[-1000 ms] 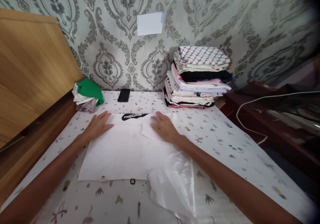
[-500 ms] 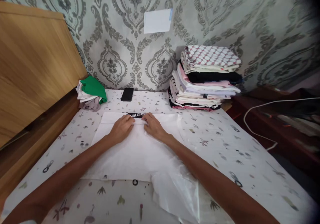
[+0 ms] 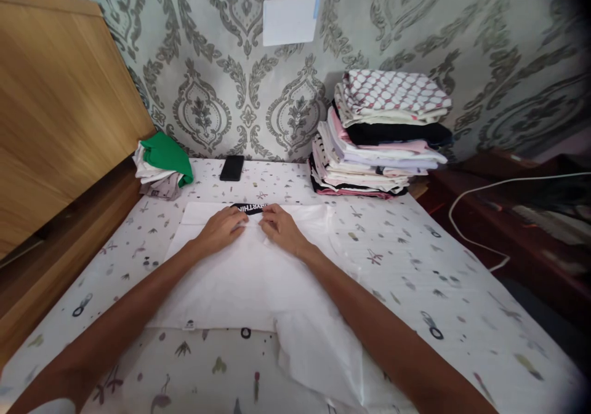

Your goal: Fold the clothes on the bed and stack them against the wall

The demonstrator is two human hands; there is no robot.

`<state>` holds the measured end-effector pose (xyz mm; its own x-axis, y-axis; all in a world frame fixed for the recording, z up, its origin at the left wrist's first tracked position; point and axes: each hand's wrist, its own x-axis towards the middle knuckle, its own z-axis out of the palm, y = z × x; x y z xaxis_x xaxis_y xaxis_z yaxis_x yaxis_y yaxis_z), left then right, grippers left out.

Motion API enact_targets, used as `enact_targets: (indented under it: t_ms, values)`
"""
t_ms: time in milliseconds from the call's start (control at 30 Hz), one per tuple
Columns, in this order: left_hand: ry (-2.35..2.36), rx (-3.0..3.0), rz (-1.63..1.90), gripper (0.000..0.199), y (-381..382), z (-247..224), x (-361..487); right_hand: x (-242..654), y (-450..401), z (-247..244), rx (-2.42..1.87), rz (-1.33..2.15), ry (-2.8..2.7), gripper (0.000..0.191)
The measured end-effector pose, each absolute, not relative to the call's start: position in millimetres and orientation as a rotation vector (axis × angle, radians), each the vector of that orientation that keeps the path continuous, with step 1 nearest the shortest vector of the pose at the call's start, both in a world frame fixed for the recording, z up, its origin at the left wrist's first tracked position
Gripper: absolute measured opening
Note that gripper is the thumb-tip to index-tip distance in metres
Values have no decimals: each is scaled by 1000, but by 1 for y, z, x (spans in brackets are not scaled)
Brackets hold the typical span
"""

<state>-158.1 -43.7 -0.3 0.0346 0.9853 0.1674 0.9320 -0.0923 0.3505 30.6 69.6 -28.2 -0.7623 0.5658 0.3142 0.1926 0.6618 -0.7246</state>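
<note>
A white shirt (image 3: 240, 278) lies spread on the patterned sheet, its far edge folded over in a strip. On that strip shows a black patch with white lettering (image 3: 249, 208), partly covered by my fingers. My left hand (image 3: 223, 229) has its fingers bent and closed on the fold, just left of the lettering. My right hand (image 3: 281, 229) pinches the same fold on the other side, a short gap from the left. A loose flap of the shirt, perhaps a sleeve, trails toward me at the lower right.
A tall stack of folded clothes (image 3: 378, 149) stands by the wall at right. A black phone (image 3: 231, 168) and a small pile with green cloth (image 3: 167, 155) lie at the back left. Wooden furniture (image 3: 60, 106) borders the left; a white cable (image 3: 462, 229) hangs at right.
The camera view has tilted slightly down, so the scene sits a little differently. My hands stay at the folded edge, with only slight finger movement.
</note>
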Motion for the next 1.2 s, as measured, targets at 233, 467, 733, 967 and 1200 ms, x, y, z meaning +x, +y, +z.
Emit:
enact_targets:
  t_ms: [233, 467, 733, 967, 1200]
  values:
    - [1959, 2168, 543, 12, -45, 2, -157, 30, 68, -28, -596, 976, -2323, 13]
    - [2004, 2218, 472, 17, -40, -1, -152, 28, 76, -36, -702, 888, -2347, 8]
    - [2004, 2207, 440, 18, -31, -2, -139, 46, 54, -7, -742, 710, -2524, 10]
    - [1961, 2190, 465, 16, -30, -3, -144, 62, 28, -6, -917, 374, -2765, 12]
    - [1879, 2256, 496, 17, -35, -7, -151, 71, 53, -7, -910, 973, -2300, 10]
